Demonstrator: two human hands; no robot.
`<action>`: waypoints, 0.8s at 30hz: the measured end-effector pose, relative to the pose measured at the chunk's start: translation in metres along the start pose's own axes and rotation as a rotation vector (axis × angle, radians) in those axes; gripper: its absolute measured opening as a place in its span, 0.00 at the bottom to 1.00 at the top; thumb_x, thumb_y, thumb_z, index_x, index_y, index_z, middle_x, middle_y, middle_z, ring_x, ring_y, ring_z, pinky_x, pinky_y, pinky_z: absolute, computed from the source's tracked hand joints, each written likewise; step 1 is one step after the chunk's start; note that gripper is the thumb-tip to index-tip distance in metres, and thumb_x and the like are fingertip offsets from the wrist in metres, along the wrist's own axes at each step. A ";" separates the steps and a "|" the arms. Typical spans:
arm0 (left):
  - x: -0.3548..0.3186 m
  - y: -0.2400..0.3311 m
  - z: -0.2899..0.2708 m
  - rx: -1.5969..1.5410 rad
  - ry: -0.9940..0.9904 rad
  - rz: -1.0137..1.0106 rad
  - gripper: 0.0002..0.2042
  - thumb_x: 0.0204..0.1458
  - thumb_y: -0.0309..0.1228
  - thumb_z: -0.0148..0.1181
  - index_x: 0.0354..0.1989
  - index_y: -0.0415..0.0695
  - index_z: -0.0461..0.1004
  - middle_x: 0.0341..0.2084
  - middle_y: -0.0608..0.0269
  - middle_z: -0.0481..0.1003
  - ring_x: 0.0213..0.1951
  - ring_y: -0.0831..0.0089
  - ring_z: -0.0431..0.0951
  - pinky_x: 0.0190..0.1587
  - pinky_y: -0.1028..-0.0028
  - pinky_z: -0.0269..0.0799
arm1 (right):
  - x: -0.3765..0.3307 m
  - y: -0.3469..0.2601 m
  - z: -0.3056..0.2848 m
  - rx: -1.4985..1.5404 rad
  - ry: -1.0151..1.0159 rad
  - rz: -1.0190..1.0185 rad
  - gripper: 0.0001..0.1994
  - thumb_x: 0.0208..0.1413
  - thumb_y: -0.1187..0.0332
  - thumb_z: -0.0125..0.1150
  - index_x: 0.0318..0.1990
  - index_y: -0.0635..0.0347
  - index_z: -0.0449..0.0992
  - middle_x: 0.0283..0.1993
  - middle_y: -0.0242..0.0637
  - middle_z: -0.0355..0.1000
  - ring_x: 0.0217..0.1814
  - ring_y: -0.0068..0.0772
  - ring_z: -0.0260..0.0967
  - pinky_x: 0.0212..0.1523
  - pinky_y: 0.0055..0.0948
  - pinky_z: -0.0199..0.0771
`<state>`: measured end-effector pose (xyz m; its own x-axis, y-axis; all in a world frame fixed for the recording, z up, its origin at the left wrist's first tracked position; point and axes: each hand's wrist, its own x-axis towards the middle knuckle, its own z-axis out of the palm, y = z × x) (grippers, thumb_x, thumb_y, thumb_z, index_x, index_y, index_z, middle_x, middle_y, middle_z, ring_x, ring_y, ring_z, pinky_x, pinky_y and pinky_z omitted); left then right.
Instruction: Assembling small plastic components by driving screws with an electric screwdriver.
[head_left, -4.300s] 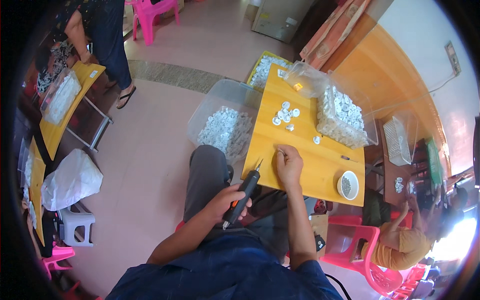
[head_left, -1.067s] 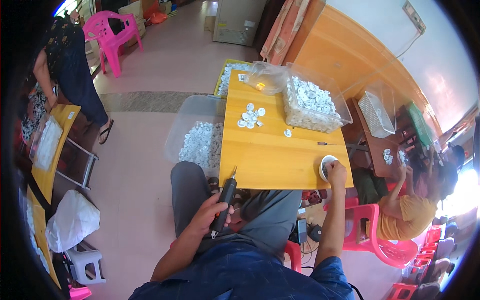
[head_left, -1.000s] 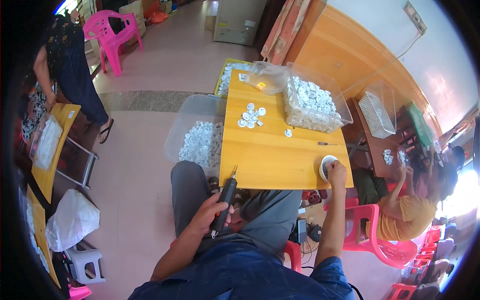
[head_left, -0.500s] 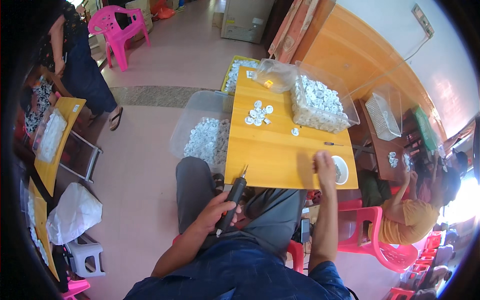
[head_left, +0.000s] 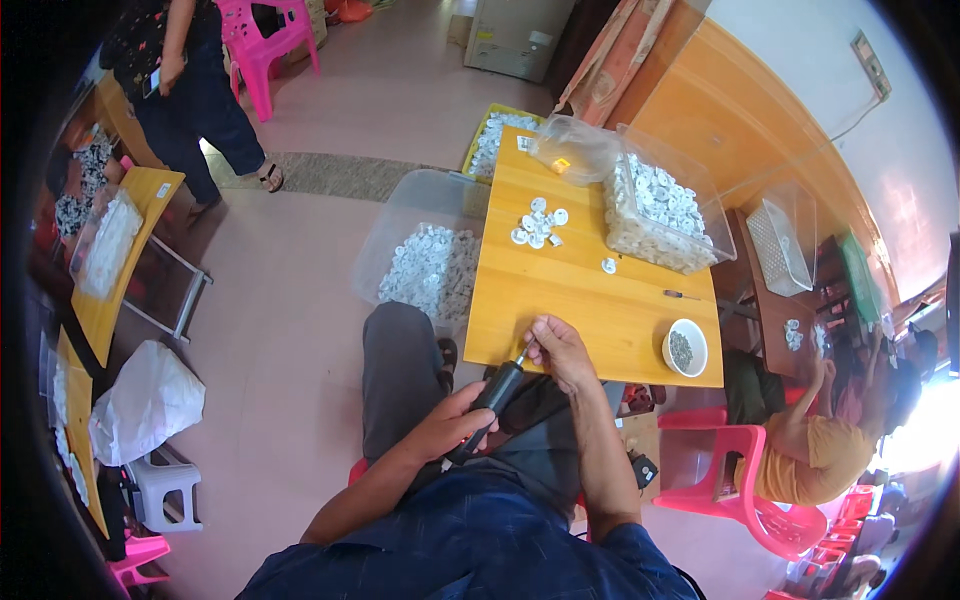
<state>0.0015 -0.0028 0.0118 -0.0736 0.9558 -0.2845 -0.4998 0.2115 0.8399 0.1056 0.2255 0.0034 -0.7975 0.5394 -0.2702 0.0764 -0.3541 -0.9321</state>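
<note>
My left hand [head_left: 458,418] is wrapped around a black electric screwdriver [head_left: 497,392], its bit pointing up toward the table's near edge. At that bit's tip, my right hand [head_left: 560,352] has thumb and fingers pinched together; anything between them is too small to make out. A white bowl [head_left: 698,340] of small grey metal pieces, apparently screws, stands at the table's near right corner. Several round white plastic parts [head_left: 537,224] lie in a loose group toward the far left of the wooden table [head_left: 580,310]. One more white part [head_left: 608,266] lies apart, near the middle.
A clear bin [head_left: 660,245] heaped with white parts stands at the table's far right, beside a clear bag [head_left: 575,150]. A small screwdriver [head_left: 682,294] lies near the right edge. Another full bin [head_left: 375,240] sits left of the table. A co-worker [head_left: 820,440] sits at right; a person stands far left.
My right hand has moved left from beside the white bowl to the screwdriver's tip. My left hand keeps its hold on the screwdriver. The view has shifted slightly.
</note>
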 end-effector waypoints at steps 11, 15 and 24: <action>0.002 -0.002 0.001 -0.021 -0.006 0.008 0.16 0.60 0.33 0.54 0.55 0.42 0.65 0.31 0.62 0.74 0.26 0.77 0.75 0.29 0.76 0.73 | -0.007 0.006 -0.008 0.113 -0.034 0.021 0.13 0.67 0.56 0.55 0.38 0.55 0.74 0.32 0.26 0.73 0.30 0.17 0.69 0.33 0.18 0.71; 0.002 -0.002 0.001 -0.027 0.000 0.001 0.16 0.60 0.33 0.54 0.55 0.42 0.65 0.31 0.62 0.74 0.25 0.76 0.75 0.28 0.76 0.73 | -0.008 0.007 -0.007 0.136 -0.046 0.020 0.14 0.67 0.54 0.55 0.38 0.56 0.73 0.33 0.27 0.74 0.29 0.18 0.71 0.32 0.18 0.74; 0.001 -0.001 0.001 -0.030 0.026 0.011 0.16 0.59 0.33 0.54 0.54 0.42 0.66 0.31 0.62 0.75 0.25 0.76 0.75 0.27 0.77 0.73 | -0.003 0.011 -0.009 0.210 -0.095 0.005 0.12 0.67 0.56 0.55 0.39 0.56 0.72 0.34 0.29 0.75 0.30 0.17 0.73 0.31 0.17 0.76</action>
<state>0.0028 -0.0021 0.0108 -0.1011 0.9525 -0.2873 -0.5249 0.1943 0.8287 0.1139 0.2267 -0.0085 -0.8510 0.4662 -0.2418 -0.0374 -0.5130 -0.8575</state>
